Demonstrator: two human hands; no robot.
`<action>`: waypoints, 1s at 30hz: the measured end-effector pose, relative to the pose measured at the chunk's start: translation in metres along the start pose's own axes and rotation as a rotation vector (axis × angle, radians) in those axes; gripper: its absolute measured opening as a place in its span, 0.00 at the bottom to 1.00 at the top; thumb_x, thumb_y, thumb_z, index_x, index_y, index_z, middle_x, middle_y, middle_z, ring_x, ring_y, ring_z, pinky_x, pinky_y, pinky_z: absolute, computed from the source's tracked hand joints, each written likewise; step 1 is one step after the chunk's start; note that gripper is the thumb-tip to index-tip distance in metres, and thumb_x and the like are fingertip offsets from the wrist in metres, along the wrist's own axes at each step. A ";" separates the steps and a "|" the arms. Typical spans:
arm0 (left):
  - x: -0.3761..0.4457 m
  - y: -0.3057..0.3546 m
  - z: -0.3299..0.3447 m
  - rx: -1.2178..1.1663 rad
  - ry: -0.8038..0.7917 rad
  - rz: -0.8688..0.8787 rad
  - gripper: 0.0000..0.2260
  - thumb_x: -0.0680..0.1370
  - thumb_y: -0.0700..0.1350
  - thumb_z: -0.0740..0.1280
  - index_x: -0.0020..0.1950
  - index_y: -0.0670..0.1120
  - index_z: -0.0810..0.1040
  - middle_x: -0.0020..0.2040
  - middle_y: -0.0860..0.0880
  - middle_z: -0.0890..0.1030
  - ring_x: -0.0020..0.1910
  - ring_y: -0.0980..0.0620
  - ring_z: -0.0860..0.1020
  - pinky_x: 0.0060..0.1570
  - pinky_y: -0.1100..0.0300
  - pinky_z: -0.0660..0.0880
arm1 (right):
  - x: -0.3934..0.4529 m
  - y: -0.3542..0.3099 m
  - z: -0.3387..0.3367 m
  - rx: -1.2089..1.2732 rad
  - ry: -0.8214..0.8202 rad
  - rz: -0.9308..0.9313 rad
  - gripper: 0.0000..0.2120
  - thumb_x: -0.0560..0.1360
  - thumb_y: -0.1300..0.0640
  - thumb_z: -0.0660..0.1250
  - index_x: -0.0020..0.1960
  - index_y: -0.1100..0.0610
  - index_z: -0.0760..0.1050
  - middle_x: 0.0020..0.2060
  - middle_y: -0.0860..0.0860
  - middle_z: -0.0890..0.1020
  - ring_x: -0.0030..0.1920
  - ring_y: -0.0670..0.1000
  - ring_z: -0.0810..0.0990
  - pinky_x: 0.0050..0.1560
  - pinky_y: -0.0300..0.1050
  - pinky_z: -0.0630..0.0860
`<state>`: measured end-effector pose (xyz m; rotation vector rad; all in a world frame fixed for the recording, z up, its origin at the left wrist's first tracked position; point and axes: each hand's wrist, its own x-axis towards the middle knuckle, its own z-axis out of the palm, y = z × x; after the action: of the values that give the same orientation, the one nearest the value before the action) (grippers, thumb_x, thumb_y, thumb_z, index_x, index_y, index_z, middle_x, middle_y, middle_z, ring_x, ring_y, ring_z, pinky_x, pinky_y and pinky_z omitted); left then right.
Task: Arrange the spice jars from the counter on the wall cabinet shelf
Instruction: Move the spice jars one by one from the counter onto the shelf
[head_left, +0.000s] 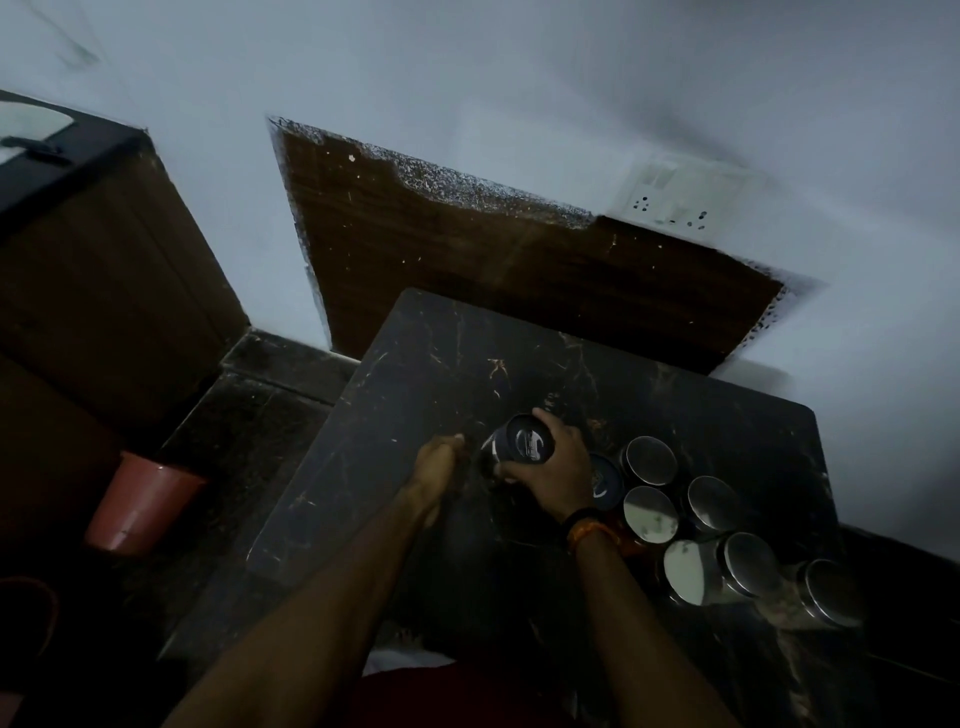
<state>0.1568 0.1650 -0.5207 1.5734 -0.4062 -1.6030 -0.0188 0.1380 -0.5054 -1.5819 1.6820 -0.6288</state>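
Note:
My right hand grips a dark-lidded spice jar from above, over the black marble counter. The jar is tilted to the left. My left hand hovers just left of the jar with its fingers curled, holding nothing that I can see. To the right stand several more jars with shiny metal lids, and another dark-lidded jar is partly hidden behind my right hand. No wall cabinet shelf is in view.
A brown wooden panel and a white socket plate sit on the wall behind the counter. On the floor at the left stands a reddish bucket, next to a wooden cabinet with a dark top.

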 end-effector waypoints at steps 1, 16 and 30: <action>-0.003 0.000 -0.001 -0.031 -0.024 -0.045 0.15 0.84 0.50 0.58 0.55 0.43 0.81 0.47 0.42 0.85 0.42 0.47 0.83 0.41 0.54 0.80 | -0.002 -0.002 -0.005 0.072 -0.013 -0.025 0.45 0.57 0.50 0.83 0.71 0.43 0.69 0.63 0.48 0.71 0.64 0.51 0.73 0.63 0.44 0.72; -0.035 0.027 0.026 -0.407 -0.461 -0.142 0.28 0.76 0.63 0.66 0.69 0.46 0.78 0.62 0.37 0.81 0.57 0.40 0.80 0.51 0.49 0.79 | -0.007 -0.029 -0.076 0.544 -0.148 -0.233 0.37 0.69 0.69 0.72 0.75 0.55 0.66 0.70 0.50 0.74 0.67 0.47 0.76 0.63 0.44 0.77; -0.051 0.047 0.060 -0.300 -0.626 0.190 0.32 0.68 0.34 0.75 0.71 0.43 0.71 0.67 0.38 0.76 0.64 0.37 0.78 0.60 0.45 0.78 | 0.001 -0.042 -0.092 0.931 0.030 -0.053 0.34 0.67 0.45 0.77 0.71 0.45 0.70 0.67 0.54 0.76 0.62 0.56 0.80 0.57 0.55 0.80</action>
<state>0.1094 0.1552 -0.4431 0.7640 -0.5905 -1.8806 -0.0639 0.1205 -0.4171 -0.9294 1.0813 -1.2363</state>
